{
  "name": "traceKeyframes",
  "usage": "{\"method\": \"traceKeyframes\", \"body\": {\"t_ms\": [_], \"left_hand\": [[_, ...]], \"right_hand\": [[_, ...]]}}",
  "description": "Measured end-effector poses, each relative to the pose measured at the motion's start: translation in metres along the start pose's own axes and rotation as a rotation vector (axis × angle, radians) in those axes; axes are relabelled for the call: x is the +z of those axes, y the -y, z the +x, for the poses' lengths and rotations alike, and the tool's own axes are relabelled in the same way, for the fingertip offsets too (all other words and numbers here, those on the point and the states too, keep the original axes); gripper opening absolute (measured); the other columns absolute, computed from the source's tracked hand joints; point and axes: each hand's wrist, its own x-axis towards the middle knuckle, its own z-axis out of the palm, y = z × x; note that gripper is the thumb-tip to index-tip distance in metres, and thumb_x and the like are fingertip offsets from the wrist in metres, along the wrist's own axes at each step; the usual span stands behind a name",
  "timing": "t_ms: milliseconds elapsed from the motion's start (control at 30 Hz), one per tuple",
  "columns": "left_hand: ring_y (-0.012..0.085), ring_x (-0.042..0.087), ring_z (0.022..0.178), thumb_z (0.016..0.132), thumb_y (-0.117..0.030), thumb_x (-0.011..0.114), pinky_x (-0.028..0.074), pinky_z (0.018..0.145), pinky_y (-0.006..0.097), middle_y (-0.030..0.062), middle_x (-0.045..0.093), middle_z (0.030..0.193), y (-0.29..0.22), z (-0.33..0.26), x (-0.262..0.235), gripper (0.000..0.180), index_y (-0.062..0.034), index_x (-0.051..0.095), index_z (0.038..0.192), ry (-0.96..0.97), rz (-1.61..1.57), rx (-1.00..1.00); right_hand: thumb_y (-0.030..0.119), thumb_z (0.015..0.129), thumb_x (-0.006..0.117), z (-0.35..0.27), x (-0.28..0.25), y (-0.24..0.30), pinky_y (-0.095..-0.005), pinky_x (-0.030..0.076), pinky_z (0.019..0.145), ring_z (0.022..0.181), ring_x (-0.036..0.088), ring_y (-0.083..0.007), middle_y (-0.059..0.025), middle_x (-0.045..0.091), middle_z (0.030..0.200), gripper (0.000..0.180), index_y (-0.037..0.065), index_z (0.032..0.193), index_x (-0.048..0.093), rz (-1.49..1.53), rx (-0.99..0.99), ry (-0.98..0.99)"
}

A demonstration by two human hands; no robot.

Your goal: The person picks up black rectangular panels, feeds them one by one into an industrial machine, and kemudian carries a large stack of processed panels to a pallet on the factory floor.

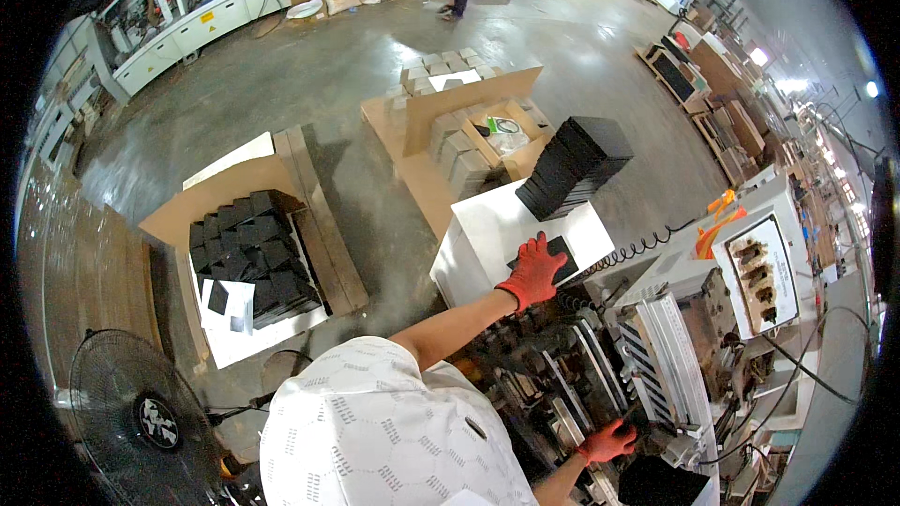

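- One flat black square piece is lying on the white table, and the left hand in a red glove is resting on it with the fingers spread open and flat, not closing around it.
- One leaning stack of black pieces is standing on the same table, just behind the hand.
- The right hand, also in a red glove, is reaching low into the grey machine; its fingers are bending, but I cannot tell if they are gripping something.
- One open brown carton is sitting on the floor behind the table, beside grey boxes.
- On the left, one wooden pallet is carrying many black pieces on cardboard.
- One black fan is standing at lower left.
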Motion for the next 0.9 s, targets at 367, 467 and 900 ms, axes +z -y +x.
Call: {"method": "traceKeyframes", "body": {"t_ms": [367,467,900], "left_hand": [[0.0395,0.065,0.111,0.069,-0.037,0.09,0.053,0.093,0.051,0.0154,0.066,0.117,-0.019,-0.017,-0.039,0.059,-0.0116,0.065,0.116,-0.11,-0.325,0.225],[0.0387,0.063,0.115,0.071,-0.026,0.093,0.053,0.1,0.049,0.0157,0.065,0.118,-0.047,-0.037,-0.051,0.059,-0.0092,0.063,0.119,-0.176,-0.494,0.415],[0.0426,0.057,0.125,0.08,-0.022,0.093,0.05,0.107,0.049,0.0235,0.054,0.136,-0.177,-0.104,0.072,0.067,-0.003,0.055,0.131,0.495,-0.677,0.478]], "right_hand": [[0.04,0.084,0.085,0.003,-0.069,0.065,-0.0538,0.049,0.109,0.129,0.061,-0.0411,-0.0191,0.071,0.133,0.056,0.009,0.129,0.073,-0.077,-0.147,0.138],[0.019,0.07,0.081,0.016,-0.067,0.083,-0.0524,0.054,0.088,0.104,0.065,-0.0395,-0.0137,0.068,0.107,0.044,0.009,0.111,0.068,-0.093,-0.309,-0.012],[0.014,0.08,0.074,0.013,-0.064,0.063,-0.0504,0.051,0.088,0.104,0.064,-0.0351,-0.0101,0.064,0.11,0.035,0.014,0.114,0.064,-0.141,-0.132,-0.018]]}}
